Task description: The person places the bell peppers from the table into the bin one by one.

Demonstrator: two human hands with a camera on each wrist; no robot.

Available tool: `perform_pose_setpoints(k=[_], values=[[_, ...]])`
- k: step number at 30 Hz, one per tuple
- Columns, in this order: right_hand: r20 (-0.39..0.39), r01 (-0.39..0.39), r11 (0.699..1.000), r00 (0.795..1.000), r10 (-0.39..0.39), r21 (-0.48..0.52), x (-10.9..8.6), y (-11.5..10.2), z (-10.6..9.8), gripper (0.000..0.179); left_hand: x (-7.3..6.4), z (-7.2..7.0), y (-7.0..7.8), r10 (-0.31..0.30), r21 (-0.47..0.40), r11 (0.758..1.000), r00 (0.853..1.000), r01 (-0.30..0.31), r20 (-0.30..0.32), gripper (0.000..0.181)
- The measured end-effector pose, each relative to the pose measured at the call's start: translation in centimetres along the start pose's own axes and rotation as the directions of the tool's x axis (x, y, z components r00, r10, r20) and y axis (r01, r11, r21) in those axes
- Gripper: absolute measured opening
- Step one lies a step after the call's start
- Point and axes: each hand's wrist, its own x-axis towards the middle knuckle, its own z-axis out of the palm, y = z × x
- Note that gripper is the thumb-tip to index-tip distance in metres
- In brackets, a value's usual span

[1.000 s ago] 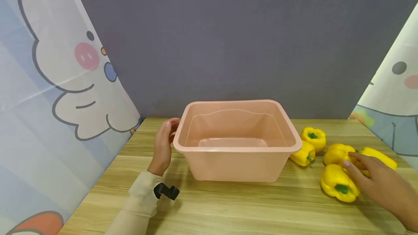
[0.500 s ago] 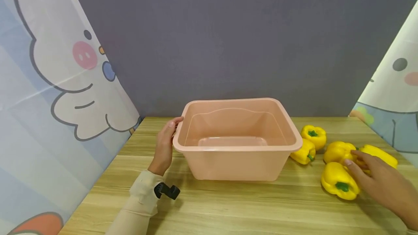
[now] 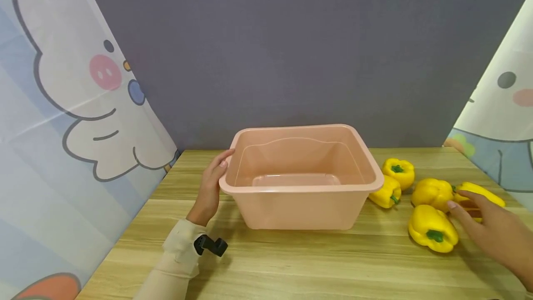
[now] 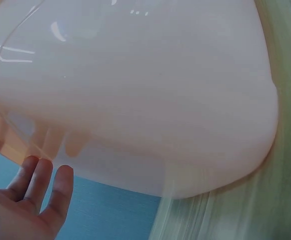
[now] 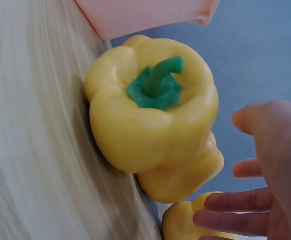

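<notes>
A pink plastic tub [image 3: 291, 209] stands on the wooden table. My left hand [image 3: 208, 191] touches its left rim with fairly straight fingers, seen from below beside the tub wall in the left wrist view. My right hand [image 3: 491, 226] hovers at the right with spread fingers and holds nothing. The nearest yellow bell pepper [image 3: 430, 230], with a green stem, lies just left of that hand; it fills the middle of the right wrist view. A second bell pepper [image 3: 432, 193] is behind it. Another bell pepper [image 3: 480, 192] lies farther right, partly hidden by the fingers.
Two more yellow bell peppers, a rear one [image 3: 398, 173] and a front one [image 3: 387, 192], lie close to the tub's right side. A grey wall panel [image 3: 291, 50] rises behind the table [image 3: 300, 263]. Printed cartoon sheets hang left and right.
My left thumb and fingers have shifted right onto the tub's rim. The right hand has drawn slightly right, away from the nearby peppers. The head view has shifted slightly.
</notes>
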Motion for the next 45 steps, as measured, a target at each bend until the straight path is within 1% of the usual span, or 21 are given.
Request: perform_pose_setpoints(k=[4,6,11,13,15,19,21,28,32,38,43,45], values=[[-0.085,-0.02,0.999,0.996,0.022,0.031,0.0,0.3,-0.1,0.06,-0.1,0.0,0.1,-0.02,-0.009,1.0,1.0,0.02,0.016,0.049],[-0.147,-0.026,0.999,0.989,0.031,0.041,-0.1,0.6,0.0,0.056,-0.1,0.0,0.1,-0.022,-0.016,1.0,1.0,0.022,0.019,0.05],[-0.285,-0.047,0.997,0.957,0.06,0.053,-0.3,1.1,-0.1,0.049,-0.1,0.1,0.0,-0.022,-0.027,0.999,1.0,0.023,0.018,0.05],[-0.324,-0.053,0.996,0.943,0.072,0.067,-0.4,1.2,-0.1,0.047,-0.1,0.1,-0.1,-0.024,-0.025,0.999,1.0,0.024,0.019,0.05],[-0.345,-0.079,0.994,0.933,0.099,0.073,-0.5,1.3,-0.1,0.047,0.0,0.1,-0.2,-0.023,-0.023,0.999,0.999,0.023,0.022,0.05],[-0.362,-0.118,0.99,0.922,0.137,0.074,-0.5,1.4,0.1,0.049,-0.1,0.1,-0.2,-0.022,-0.022,1.0,1.0,0.023,0.021,0.05],[-0.361,-0.138,0.988,0.92,0.156,0.075,-0.6,1.6,0.3,0.054,-0.2,0.1,-0.2,-0.019,-0.018,1.0,1.0,0.02,0.017,0.05],[-0.389,-0.126,0.984,0.906,0.166,0.126,-0.5,2.7,0.9,0.058,-0.2,0.2,-0.2,-0.014,-0.01,1.0,1.0,0.015,0.001,0.051],[-0.381,-0.129,0.98,0.907,0.178,0.152,-0.5,3.1,1.4,0.066,-0.2,0.2,-0.3,-0.01,0.0,1.0,1.0,0.01,0.009,0.051],[-0.378,-0.125,0.974,0.906,0.189,0.187,-0.5,3.6,2.1,0.071,-0.3,0.1,-0.5,-0.016,0.017,1.0,1.0,0.016,0.014,0.05],[-0.331,-0.129,0.974,0.925,0.187,0.188,-0.4,3.9,2.4,0.074,-0.3,0.1,-0.4,-0.021,0.021,1.0,1.0,0.021,0.003,0.051],[-0.321,-0.116,0.977,0.932,0.169,0.178,-0.3,4.0,2.4,0.075,-0.3,0.1,-0.4,-0.021,0.023,1.0,1.0,0.021,-0.003,0.051]])
